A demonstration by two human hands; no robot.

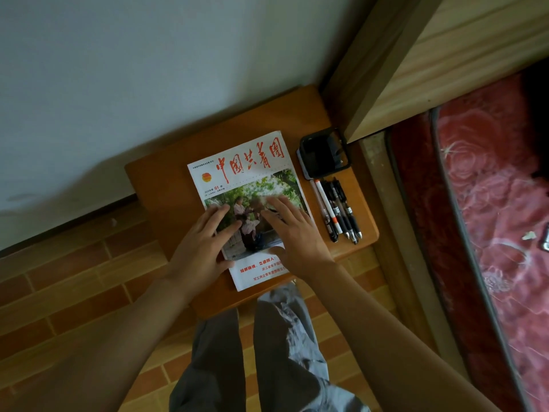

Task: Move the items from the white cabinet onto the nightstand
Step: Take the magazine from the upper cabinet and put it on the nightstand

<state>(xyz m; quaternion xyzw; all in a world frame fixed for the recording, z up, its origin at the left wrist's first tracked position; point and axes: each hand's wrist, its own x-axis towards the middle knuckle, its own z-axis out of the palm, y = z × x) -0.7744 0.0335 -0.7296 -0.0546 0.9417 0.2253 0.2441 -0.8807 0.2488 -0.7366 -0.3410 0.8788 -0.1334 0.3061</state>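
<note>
A magazine [252, 171] with red lettering and a photo cover lies flat on the orange wooden nightstand [166, 185]. My left hand [205, 239] rests on its lower left part, fingers straight and spread. My right hand [292, 233] lies flat on its lower right part. To the right of the magazine several pens [338, 212] lie side by side. Beyond the pens sits a black box with a clear lid [323, 154]. The white cabinet is out of view.
A pale wall runs behind the nightstand. A light wooden headboard [430, 60] and a bed with a red floral cover [490, 203] stand at the right. Brick-pattern floor [74, 292] spreads at the left, and my grey trousers [267, 352] show below.
</note>
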